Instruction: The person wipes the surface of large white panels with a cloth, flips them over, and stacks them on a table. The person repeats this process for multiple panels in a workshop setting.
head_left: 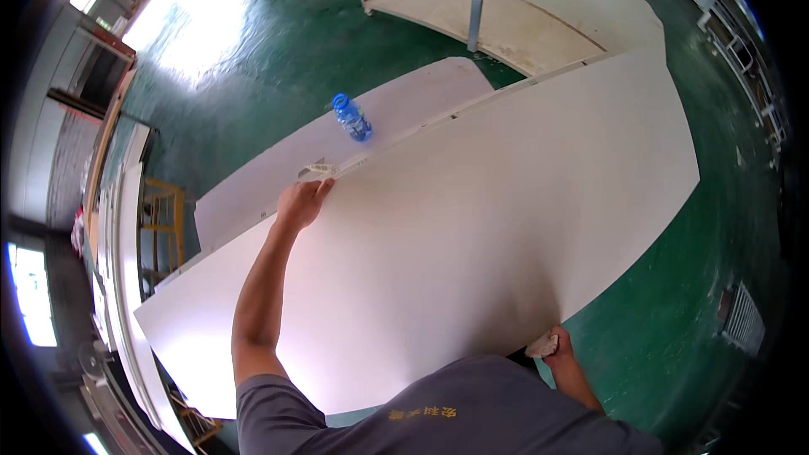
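Note:
A large white panel (455,236) lies flat in front of me, its corners stretched wide by the lens. My left hand (302,204) is at its far edge, fingers curled over the rim and thumb on the near side. Just beyond that hand is a small pale scrap (318,168) with dark marks. My right hand (563,350) is low at the panel's near edge, closed around a crumpled, off-white cloth (542,346). Part of its grip is hidden by the cloth.
Past the far edge, a blue plastic bottle (352,118) stands on a second pale board (253,181). Further back is a table (522,21) with metal legs and a lower shelf. A yellow stool (173,219) and long white strips (122,278) are at left. Green floor (640,312) shows at right.

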A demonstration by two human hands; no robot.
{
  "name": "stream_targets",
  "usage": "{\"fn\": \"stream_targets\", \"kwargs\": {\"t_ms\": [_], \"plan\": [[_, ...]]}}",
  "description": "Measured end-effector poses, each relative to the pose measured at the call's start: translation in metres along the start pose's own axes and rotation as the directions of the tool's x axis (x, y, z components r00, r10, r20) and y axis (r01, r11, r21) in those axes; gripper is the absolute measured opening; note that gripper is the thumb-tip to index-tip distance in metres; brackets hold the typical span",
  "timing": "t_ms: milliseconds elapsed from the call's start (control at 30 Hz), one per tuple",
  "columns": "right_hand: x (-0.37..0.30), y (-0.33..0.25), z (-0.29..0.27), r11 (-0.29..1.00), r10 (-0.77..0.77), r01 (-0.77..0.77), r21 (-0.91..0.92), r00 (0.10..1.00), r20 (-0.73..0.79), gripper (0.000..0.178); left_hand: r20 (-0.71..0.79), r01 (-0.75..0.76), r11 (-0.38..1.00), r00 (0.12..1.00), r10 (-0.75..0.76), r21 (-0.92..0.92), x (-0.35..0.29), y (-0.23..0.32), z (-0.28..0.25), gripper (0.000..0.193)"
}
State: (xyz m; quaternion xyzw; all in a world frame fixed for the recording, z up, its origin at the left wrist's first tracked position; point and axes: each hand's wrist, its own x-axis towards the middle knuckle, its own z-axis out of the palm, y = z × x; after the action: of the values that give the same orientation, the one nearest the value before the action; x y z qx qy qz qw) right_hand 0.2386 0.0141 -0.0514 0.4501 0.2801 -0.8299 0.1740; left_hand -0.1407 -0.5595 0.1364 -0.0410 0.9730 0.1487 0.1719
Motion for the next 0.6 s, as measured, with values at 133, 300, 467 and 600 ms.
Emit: {"fn": "stream_targets", "kwargs": {"t_ms": [133, 300, 467, 600], "plan": [[-0.077, -0.102, 0.037, 0.622, 0.061, -0.13, -0.772, 0.991, -0.118, 0.041, -0.254, -0.115, 0.993, 0.962, 0.101, -0.04, -0.018, 0.001, 0.032, 0.048], [-0.074, -0.211, 0.149, 0.872, -0.084, 0.152, -0.465, 0.983, 0.165, 0.04, -0.512, 0.052, 0.986, 0.85, -0.128, -0.159, -0.07, -0.055, 0.107, 0.06], [0.038, -0.174, 0.316, 0.728, -0.094, 0.349, -0.59, 0.904, 0.418, 0.036, -0.399, 0.476, 0.878, 0.797, -0.453, -0.046, -0.18, -0.091, 0.208, 0.068], [0.173, -0.135, 0.506, 0.439, -0.244, 0.684, -0.583, 0.715, 0.655, 0.039, -0.374, 0.462, 0.881, 0.802, -0.465, -0.105, -0.185, -0.075, 0.198, 0.066]]}}
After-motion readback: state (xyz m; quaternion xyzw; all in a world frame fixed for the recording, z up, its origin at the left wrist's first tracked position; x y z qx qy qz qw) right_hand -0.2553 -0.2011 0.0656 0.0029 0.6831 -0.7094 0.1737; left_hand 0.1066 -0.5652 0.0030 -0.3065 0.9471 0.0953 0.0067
